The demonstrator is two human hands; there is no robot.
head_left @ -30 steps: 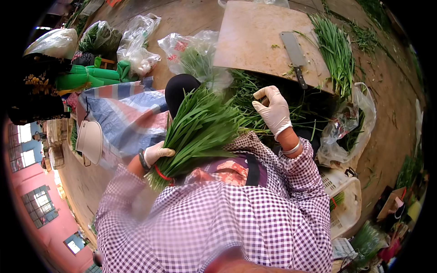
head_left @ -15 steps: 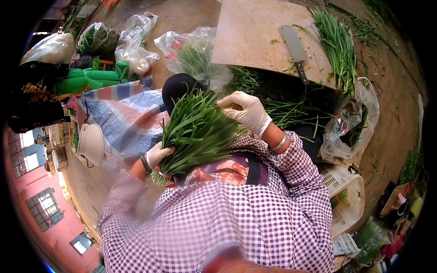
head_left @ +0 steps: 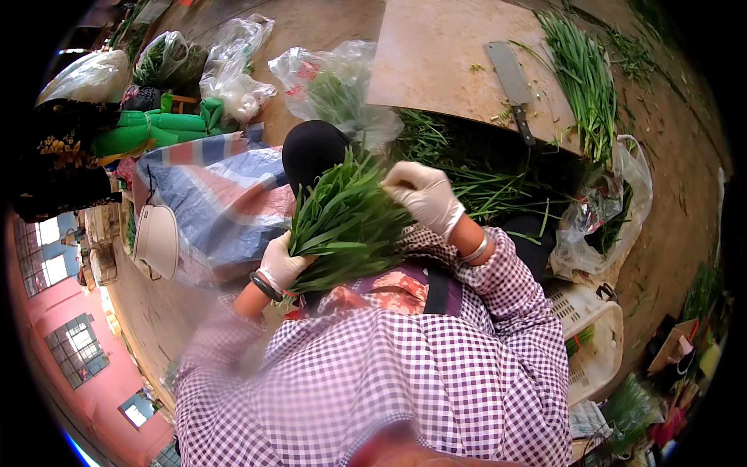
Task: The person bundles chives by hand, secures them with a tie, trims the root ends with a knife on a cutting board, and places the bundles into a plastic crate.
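A thick bunch of green garlic chives point(head_left: 342, 218) lies across my lap, its leaf tips fanned upward and to the right. My left hand point(head_left: 285, 263), in a pale glove, grips it near the tied lower end, where a red band shows beside the wrist. At the upper right of the bunch is my gloved right hand point(head_left: 426, 196), its fingers curled in a pinch beside the leaf tips. Whatever sits between those fingertips is hidden. The leaves nearest it are smeared by motion.
Ahead, a board point(head_left: 443, 62) carries a cleaver point(head_left: 510, 86) and, at its right edge, more long chives point(head_left: 580, 86). Loose greens point(head_left: 498, 183) lie below it. A striped woven sheet point(head_left: 226, 194) spreads left; a plastic bag point(head_left: 338, 86) and a white crate point(head_left: 595, 350) stand nearby.
My left hand has risen slightly and turned around the bunch, covering more of its lower end. The right hand has shifted a little right and its fingers are more tightly curled.
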